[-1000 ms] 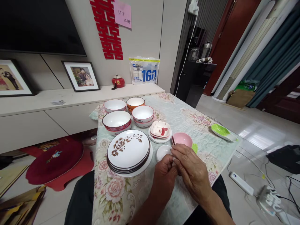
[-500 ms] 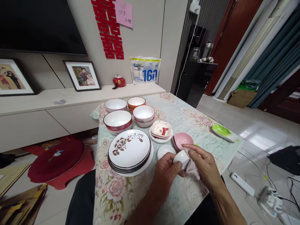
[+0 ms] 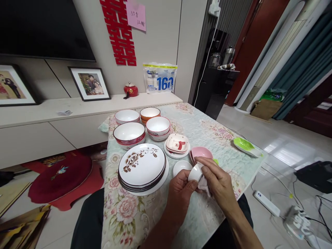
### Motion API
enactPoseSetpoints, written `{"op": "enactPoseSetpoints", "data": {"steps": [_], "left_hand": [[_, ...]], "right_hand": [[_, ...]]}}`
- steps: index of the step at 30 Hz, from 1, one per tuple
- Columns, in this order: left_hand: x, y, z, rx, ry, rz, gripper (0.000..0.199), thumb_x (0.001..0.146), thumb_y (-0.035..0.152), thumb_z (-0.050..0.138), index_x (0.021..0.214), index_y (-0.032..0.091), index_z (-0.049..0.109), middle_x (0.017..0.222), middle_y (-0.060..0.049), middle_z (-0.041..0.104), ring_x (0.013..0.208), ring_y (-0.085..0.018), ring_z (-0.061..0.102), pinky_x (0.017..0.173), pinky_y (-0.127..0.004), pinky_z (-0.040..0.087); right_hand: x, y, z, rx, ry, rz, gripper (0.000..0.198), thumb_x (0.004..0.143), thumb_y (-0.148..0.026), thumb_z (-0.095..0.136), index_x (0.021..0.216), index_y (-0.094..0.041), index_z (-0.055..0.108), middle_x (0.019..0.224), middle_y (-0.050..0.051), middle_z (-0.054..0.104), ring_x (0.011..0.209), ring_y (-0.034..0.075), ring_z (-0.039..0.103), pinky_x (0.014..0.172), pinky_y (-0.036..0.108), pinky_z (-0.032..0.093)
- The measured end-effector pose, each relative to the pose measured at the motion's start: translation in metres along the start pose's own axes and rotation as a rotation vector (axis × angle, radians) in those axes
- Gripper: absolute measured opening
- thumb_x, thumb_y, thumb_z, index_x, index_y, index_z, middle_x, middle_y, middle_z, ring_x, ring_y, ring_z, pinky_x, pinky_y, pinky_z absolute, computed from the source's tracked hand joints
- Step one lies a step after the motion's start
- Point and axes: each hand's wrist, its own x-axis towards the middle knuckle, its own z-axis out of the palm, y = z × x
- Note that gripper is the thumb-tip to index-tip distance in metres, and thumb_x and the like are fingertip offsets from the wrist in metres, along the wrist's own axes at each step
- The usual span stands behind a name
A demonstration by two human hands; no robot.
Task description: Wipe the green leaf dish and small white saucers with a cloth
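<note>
A small white cup (image 3: pixel 195 173) is pinched between the thumb and fingers of my left hand (image 3: pixel 181 186), tilted over the table's near right part. My right hand (image 3: pixel 218 180) is closed around a pale pink cloth (image 3: pixel 204 187) and presses it against the cup. Just beyond the hands lie a small white dish (image 3: pixel 182 167) and pink bowls (image 3: pixel 201 154), partly hidden by my fingers. To the left stands a stack of plates (image 3: pixel 142 164), the top one with a brown flower pattern. Small square dishes (image 3: pixel 177 143) with a red design rest on round plates behind.
Several stacked bowls (image 3: pixel 129 132) stand at the table's far left. A green leaf-shaped dish (image 3: pixel 243 144) lies near the right edge of the flowered tablecloth (image 3: pixel 127 207). A red stool (image 3: pixel 62 180) is on the floor at left; a power strip (image 3: pixel 267 203) and cables lie at right.
Both hands, with the cup and cloth, have shifted slightly left and up. The right hand has come in closer over the cup and covers more of the cloth.
</note>
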Motion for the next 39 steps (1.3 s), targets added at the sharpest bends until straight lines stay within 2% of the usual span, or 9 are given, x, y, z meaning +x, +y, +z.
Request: {"op": "enactPoseSetpoints", "data": {"steps": [2, 4, 10, 12, 16, 21, 27, 33, 39], "left_hand": [[0.000, 0.000, -0.001, 0.022, 0.019, 0.001, 0.010, 0.082, 0.024, 0.072, 0.083, 0.014, 0.069, 0.074, -0.001, 0.070, 0.067, -0.014, 0.061, 0.067, -0.027, 0.049], [0.000, -0.001, -0.001, 0.011, 0.024, 0.005, 0.010, 0.082, 0.024, 0.072, 0.083, 0.015, 0.068, 0.074, -0.001, 0.070, 0.068, -0.014, 0.060, 0.067, -0.027, 0.048], [0.001, -0.002, 0.002, -0.025, -0.008, 0.037, 0.014, 0.083, 0.026, 0.072, 0.079, 0.015, 0.065, 0.070, 0.003, 0.063, 0.067, -0.011, 0.052, 0.066, -0.025, 0.044], [0.001, 0.001, 0.002, -0.016, -0.017, 0.026, 0.014, 0.081, 0.026, 0.073, 0.078, 0.015, 0.065, 0.070, 0.003, 0.062, 0.066, -0.012, 0.052, 0.066, -0.025, 0.043], [0.000, 0.006, 0.000, 0.032, -0.002, -0.018, 0.013, 0.075, 0.024, 0.077, 0.074, 0.014, 0.067, 0.064, 0.002, 0.063, 0.063, -0.011, 0.052, 0.064, -0.024, 0.040], [0.000, 0.005, 0.004, -0.079, 0.029, -0.029, 0.017, 0.074, 0.028, 0.081, 0.075, 0.015, 0.070, 0.065, 0.000, 0.068, 0.063, -0.013, 0.058, 0.067, -0.026, 0.043], [0.002, 0.009, 0.009, -0.196, 0.023, -0.078, 0.028, 0.069, 0.035, 0.086, 0.080, 0.014, 0.072, 0.072, -0.001, 0.070, 0.062, -0.012, 0.059, 0.066, -0.026, 0.045], [0.002, 0.010, 0.001, -0.028, -0.006, -0.099, 0.028, 0.075, 0.037, 0.080, 0.087, 0.013, 0.071, 0.078, -0.003, 0.070, 0.069, -0.015, 0.060, 0.068, -0.029, 0.049], [0.000, 0.008, 0.001, 0.187, -0.029, -0.007, 0.010, 0.077, 0.023, 0.072, 0.076, 0.015, 0.066, 0.067, 0.000, 0.064, 0.065, -0.015, 0.055, 0.066, -0.027, 0.043]], "right_hand": [[-0.002, 0.004, -0.001, 0.078, 0.064, 0.143, 0.029, 0.099, -0.037, 0.056, 0.118, -0.025, 0.074, 0.123, 0.009, 0.074, 0.113, 0.026, 0.069, 0.098, 0.042, 0.057], [-0.005, 0.004, 0.001, 0.076, 0.089, 0.159, 0.030, 0.099, -0.036, 0.057, 0.121, -0.024, 0.073, 0.126, 0.009, 0.073, 0.117, 0.026, 0.068, 0.101, 0.044, 0.055], [-0.008, -0.013, 0.006, -0.175, -0.025, -0.323, 0.040, 0.095, -0.013, 0.057, 0.132, -0.026, 0.067, 0.135, 0.006, 0.068, 0.129, 0.023, 0.060, 0.113, 0.041, 0.046], [-0.004, -0.015, 0.004, -0.157, -0.066, -0.340, 0.037, 0.095, -0.014, 0.056, 0.127, -0.027, 0.070, 0.128, 0.006, 0.071, 0.123, 0.023, 0.063, 0.108, 0.040, 0.049], [0.003, -0.008, -0.003, 0.078, 0.028, 0.018, 0.023, 0.096, -0.031, 0.061, 0.111, -0.028, 0.078, 0.108, 0.005, 0.075, 0.105, 0.023, 0.069, 0.089, 0.034, 0.055], [-0.003, 0.004, -0.002, 0.628, 0.074, 0.531, 0.038, 0.086, -0.047, 0.073, 0.115, -0.023, 0.076, 0.068, 0.000, 0.067, 0.056, 0.013, 0.059, 0.050, 0.023, 0.047], [-0.007, 0.005, -0.005, 0.851, 0.044, 0.691, 0.051, 0.074, -0.050, 0.082, 0.115, -0.021, 0.074, 0.071, 0.002, 0.069, 0.051, 0.014, 0.058, 0.046, 0.025, 0.047], [-0.001, 0.008, -0.025, 0.470, -0.069, 0.510, 0.034, 0.082, -0.047, 0.077, 0.103, -0.021, 0.078, 0.082, 0.004, 0.074, 0.069, 0.016, 0.065, 0.063, 0.025, 0.051], [-0.001, -0.013, -0.014, -0.049, -0.059, 0.010, 0.023, 0.098, -0.032, 0.057, 0.109, -0.025, 0.076, 0.100, 0.005, 0.074, 0.092, 0.020, 0.068, 0.081, 0.030, 0.052]]}}
